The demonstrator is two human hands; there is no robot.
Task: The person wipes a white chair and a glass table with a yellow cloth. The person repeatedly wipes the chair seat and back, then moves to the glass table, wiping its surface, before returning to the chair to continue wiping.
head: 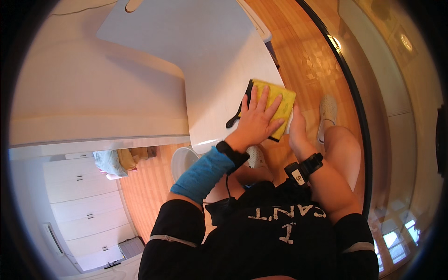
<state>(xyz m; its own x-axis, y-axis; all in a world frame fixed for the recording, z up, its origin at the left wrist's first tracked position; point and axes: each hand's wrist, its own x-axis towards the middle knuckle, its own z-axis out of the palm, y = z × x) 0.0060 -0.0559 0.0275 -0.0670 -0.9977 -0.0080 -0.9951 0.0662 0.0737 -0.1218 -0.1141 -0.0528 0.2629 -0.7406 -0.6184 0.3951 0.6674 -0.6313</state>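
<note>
A yellow cloth with a dark edge [285, 101] lies folded at the near right corner of a pale tabletop [220, 94]. My left hand [257, 117] rests flat over the cloth, fingers spread, and wears a black wrist strap above a blue sleeve. Along the cloth's right side, my right hand [298, 127] is at the tabletop's edge, partly hidden; its fingers go out of sight under or behind the edge, so its grip does not show. A black strip with a rounded end [231, 121] sticks out from the cloth's left side.
A whitish bucket [183, 161] stands on the wood floor below the table's near end. A wall or panel [105, 87] borders the table on the left. Glass with a black frame [362, 140] curves along the right. White cabinets [84, 182] and piled fabric [112, 162] are at lower left.
</note>
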